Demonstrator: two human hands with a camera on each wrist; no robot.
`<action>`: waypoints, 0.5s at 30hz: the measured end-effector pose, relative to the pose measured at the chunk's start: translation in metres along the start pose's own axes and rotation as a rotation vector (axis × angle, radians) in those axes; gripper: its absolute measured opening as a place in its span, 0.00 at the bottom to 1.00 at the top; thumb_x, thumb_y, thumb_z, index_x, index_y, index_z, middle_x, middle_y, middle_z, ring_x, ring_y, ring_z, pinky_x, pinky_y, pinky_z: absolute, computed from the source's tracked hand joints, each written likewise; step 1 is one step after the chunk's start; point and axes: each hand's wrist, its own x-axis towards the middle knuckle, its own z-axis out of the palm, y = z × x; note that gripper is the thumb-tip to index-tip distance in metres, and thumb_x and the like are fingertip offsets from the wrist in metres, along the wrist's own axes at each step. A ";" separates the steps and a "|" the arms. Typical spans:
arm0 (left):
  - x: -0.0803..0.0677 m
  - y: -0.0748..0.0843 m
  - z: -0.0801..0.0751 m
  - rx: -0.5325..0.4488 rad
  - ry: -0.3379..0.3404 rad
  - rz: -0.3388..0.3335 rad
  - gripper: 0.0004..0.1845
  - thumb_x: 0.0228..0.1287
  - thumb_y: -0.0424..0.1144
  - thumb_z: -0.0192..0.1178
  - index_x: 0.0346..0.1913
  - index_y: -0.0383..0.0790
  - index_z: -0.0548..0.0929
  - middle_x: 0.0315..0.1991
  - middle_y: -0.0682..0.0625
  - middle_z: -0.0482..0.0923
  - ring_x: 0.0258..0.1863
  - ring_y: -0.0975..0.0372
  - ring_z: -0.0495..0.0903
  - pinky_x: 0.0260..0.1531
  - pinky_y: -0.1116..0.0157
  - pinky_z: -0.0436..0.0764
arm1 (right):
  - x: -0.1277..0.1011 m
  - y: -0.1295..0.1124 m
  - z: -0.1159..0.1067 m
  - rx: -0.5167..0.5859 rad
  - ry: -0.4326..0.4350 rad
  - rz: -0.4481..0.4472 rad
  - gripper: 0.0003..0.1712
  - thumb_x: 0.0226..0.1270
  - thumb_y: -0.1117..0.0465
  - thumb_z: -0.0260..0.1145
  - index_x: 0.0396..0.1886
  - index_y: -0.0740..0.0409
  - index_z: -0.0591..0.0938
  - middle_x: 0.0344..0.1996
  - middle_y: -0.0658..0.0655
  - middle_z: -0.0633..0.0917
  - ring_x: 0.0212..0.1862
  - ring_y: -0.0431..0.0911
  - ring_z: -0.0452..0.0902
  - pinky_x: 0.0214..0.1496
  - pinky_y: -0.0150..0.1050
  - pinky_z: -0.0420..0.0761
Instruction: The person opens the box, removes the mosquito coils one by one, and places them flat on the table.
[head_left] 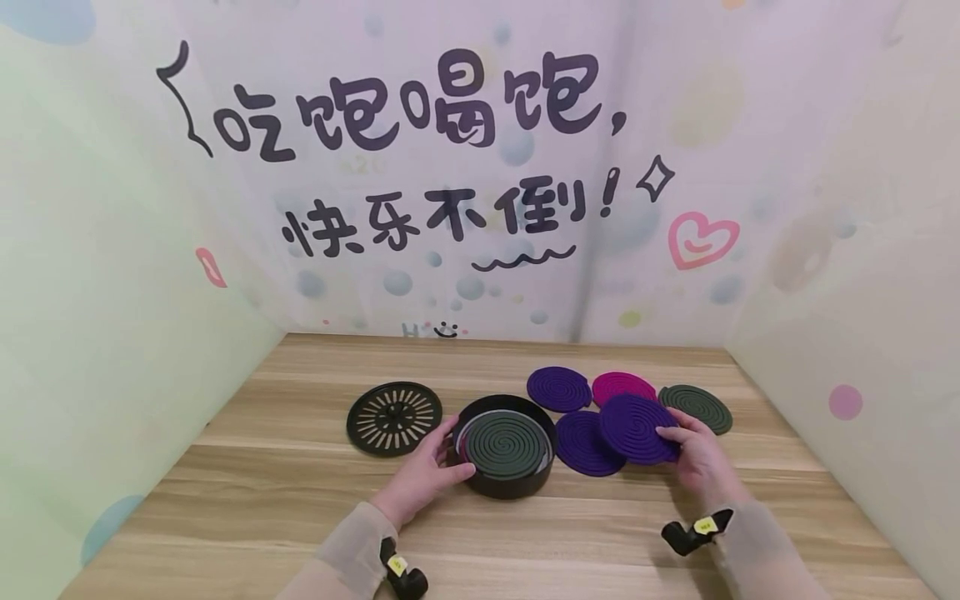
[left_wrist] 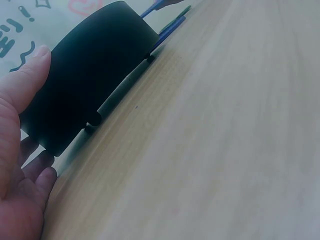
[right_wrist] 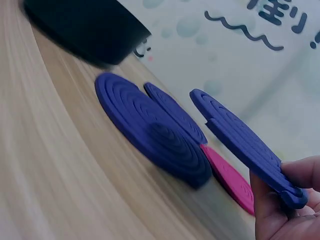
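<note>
My right hand (head_left: pixel 701 458) pinches a purple mosquito coil (head_left: pixel 637 429) between thumb and fingers, lifted above the table. The right wrist view shows this raised purple coil (right_wrist: pixel 240 140) edge-on, apart from those below. A round black coil holder (head_left: pixel 504 487) stands left of it, a dark green mosquito coil (head_left: pixel 504 444) lying flat inside. My left hand (head_left: pixel 427 479) holds the holder by its left side, thumb at the front and fingers behind. In the left wrist view, the holder's dark wall (left_wrist: pixel 95 70) sits on small feet. What lies under the green coil is mostly hidden.
The slotted black lid (head_left: pixel 393 419) lies left of the holder. On its right, two purple coils (head_left: pixel 558 389) rest on the wooden table (head_left: pixel 247 500), beside a pink coil (head_left: pixel 624 383) and another green coil (head_left: pixel 697 407). A printed cloth wall (head_left: pixel 465 283) stands behind.
</note>
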 end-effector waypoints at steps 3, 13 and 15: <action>0.000 0.000 0.000 0.002 0.002 -0.002 0.48 0.57 0.42 0.70 0.75 0.41 0.52 0.74 0.36 0.50 0.70 0.42 0.56 0.67 0.49 0.60 | -0.001 -0.001 -0.010 -0.003 0.023 0.020 0.21 0.68 0.77 0.54 0.40 0.43 0.78 0.34 0.43 0.82 0.36 0.36 0.80 0.37 0.30 0.83; 0.000 -0.001 0.001 0.001 0.005 0.011 0.47 0.57 0.41 0.70 0.75 0.41 0.53 0.73 0.36 0.51 0.70 0.42 0.56 0.67 0.49 0.60 | -0.009 -0.005 -0.035 0.016 0.094 0.091 0.21 0.67 0.76 0.56 0.45 0.42 0.74 0.31 0.41 0.82 0.36 0.35 0.80 0.39 0.32 0.82; 0.000 -0.001 0.001 0.006 0.009 0.010 0.47 0.57 0.41 0.70 0.75 0.41 0.53 0.73 0.36 0.51 0.70 0.42 0.57 0.67 0.48 0.61 | -0.010 -0.005 -0.038 0.017 0.103 0.090 0.21 0.67 0.76 0.56 0.44 0.42 0.75 0.31 0.41 0.82 0.36 0.35 0.80 0.39 0.32 0.82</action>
